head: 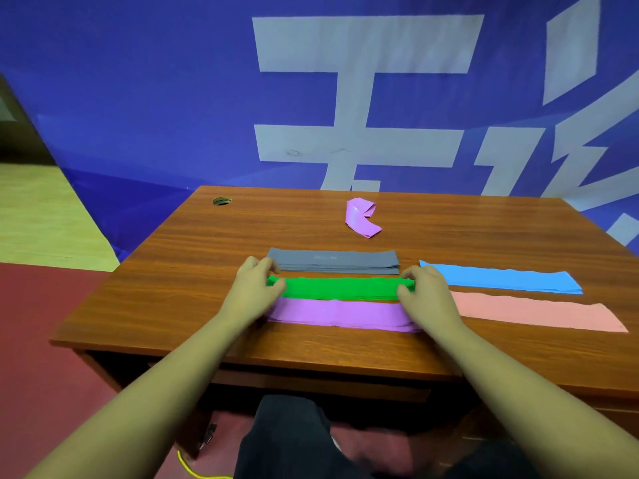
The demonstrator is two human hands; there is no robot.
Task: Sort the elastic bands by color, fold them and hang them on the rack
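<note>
- Bench top of reddish-brown wood grain [207,254] carries every strip in sight. No rack shows, so hanging looks like a later step.
- Long flat-folded pink elastic band [539,312] lies to the right of the flat-folded green elastic band [340,288] and nearer the person. It is apart from the others, which I take to be one colour to one spot.
- Flat-folded sky-blue elastic band [501,280] lies right of the green elastic band and level with it, just beyond the pink one.
- Flat-folded lilac elastic band [339,314] runs parallel to the green elastic band on its near side, their long edges touching or overlapping; I cannot tell which.
- Flat-folded grey elastic band [335,261] lies parallel just beyond the green elastic band, with a thin strip of wood between them.
- Green elastic band sits in the middle of this row, drawn out straight. It is probably held at both ends to square the fold or set it in line.
- Left hand [254,288] is palm-down at the band's left end, forearm reaching in over the near edge. Its fingers [273,264] are curled and closed on that end.
- Right hand [427,293] mirrors it at the right end, with fingers [409,273] curled over and gripping the green tip.
- Crumpled lilac elastic band [361,217] lies loose well beyond the green elastic band and is not yet folded.
</note>
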